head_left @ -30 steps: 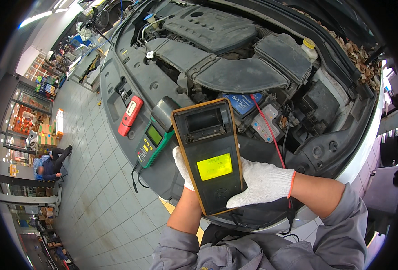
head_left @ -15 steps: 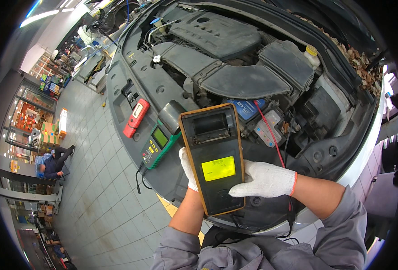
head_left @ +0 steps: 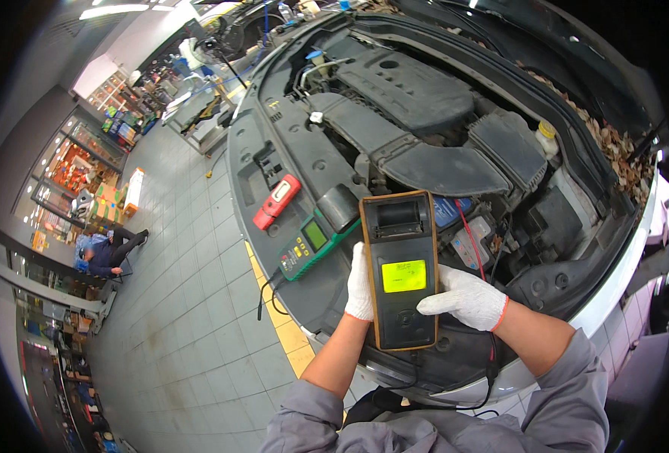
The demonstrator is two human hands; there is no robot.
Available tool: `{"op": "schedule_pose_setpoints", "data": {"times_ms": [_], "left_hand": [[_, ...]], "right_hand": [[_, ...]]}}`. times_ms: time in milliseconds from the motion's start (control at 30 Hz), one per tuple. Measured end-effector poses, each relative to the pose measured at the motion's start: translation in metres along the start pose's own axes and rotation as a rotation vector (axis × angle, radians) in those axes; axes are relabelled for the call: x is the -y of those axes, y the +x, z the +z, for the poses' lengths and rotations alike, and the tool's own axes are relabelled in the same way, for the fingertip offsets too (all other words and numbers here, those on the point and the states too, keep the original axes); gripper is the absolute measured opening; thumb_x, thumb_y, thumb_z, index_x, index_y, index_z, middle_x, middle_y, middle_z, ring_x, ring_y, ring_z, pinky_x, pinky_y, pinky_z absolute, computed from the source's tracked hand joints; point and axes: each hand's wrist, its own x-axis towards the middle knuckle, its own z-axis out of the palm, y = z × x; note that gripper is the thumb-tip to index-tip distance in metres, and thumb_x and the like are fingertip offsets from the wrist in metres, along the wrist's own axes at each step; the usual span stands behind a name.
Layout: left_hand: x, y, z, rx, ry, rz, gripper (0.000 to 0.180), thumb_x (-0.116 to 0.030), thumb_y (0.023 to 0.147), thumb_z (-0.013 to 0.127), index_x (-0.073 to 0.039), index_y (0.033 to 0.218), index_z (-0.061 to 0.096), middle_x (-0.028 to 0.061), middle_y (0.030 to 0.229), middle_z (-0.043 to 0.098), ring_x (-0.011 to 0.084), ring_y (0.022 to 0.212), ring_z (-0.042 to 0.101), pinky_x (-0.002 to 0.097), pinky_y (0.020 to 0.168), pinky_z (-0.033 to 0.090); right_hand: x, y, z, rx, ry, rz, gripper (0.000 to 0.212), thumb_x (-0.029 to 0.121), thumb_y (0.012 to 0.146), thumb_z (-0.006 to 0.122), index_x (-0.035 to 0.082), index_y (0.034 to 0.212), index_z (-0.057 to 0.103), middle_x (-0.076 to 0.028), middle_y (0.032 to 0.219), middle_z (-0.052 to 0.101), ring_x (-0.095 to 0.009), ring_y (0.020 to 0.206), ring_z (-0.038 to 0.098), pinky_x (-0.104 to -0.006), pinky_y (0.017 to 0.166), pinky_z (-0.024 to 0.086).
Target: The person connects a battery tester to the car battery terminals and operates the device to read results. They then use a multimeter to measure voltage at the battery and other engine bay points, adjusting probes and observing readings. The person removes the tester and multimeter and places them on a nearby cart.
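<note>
While left fingers [head_left: 359, 266] and right fingers [head_left: 448, 277] grip the tester [head_left: 404, 299] mid-frame, reading it seems underway. A keypress would call for steadiness.

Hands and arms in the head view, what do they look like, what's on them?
Both the left hand and right hand wear white fabric gloves, edged in orange-red at the wrist. The forearms are bare between the gloves and loose, wrinkled grey sleeves.
</note>
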Motion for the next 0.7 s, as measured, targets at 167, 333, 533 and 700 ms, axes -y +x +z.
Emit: {"op": "schedule_pose_setpoints", "data": {"times_ms": [167,333,533,700], "left_hand": [[-0.024,-0.044,-0.014,-0.135,1.018,0.559,0.032,-0.022,0.114,0.055,0.002,0.127,0.072,0.0072,0.118,0.075,0.0144,0.110,0.069,0.0313,0.100,0.053],[-0.053,-0.096,-0.060,-0.435,1.415,0.670,0.021,-0.015,0.107,0.066,0.000,0.118,0.075,0.0130,0.119,0.074,0.0210,0.107,0.071,0.0325,0.098,0.055],[-0.048,-0.100,-0.100,-0.479,1.854,0.844,0.018,-0.020,0.096,0.075,-0.005,0.104,0.078,0.0164,0.133,0.071,0.0374,0.127,0.062,0.0469,0.111,0.048],[-0.043,-0.090,-0.103,-0.477,1.888,0.934,0.011,-0.016,0.093,0.075,-0.007,0.099,0.076,0.0163,0.127,0.073,0.0374,0.122,0.063,0.0479,0.109,0.048]], "right_hand": [[-0.003,-0.001,0.002,0.033,0.062,-0.017,0.073,0.007,0.092,0.075,-0.006,0.158,0.045,-0.015,0.149,0.061,-0.022,0.136,0.058,-0.0380,0.120,0.043],[-0.004,-0.005,0.005,0.044,0.070,-0.011,0.073,0.005,0.092,0.073,-0.005,0.158,0.044,-0.016,0.149,0.061,-0.025,0.136,0.059,-0.0384,0.120,0.042],[-0.013,-0.003,0.007,0.133,0.073,-0.072,0.076,0.003,0.090,0.073,-0.002,0.160,0.043,-0.013,0.151,0.060,-0.023,0.138,0.057,-0.0382,0.120,0.041],[-0.020,-0.005,0.010,0.198,0.094,-0.108,0.081,0.003,0.089,0.075,-0.002,0.162,0.039,-0.012,0.153,0.058,-0.022,0.141,0.055,-0.0368,0.121,0.040]]}}
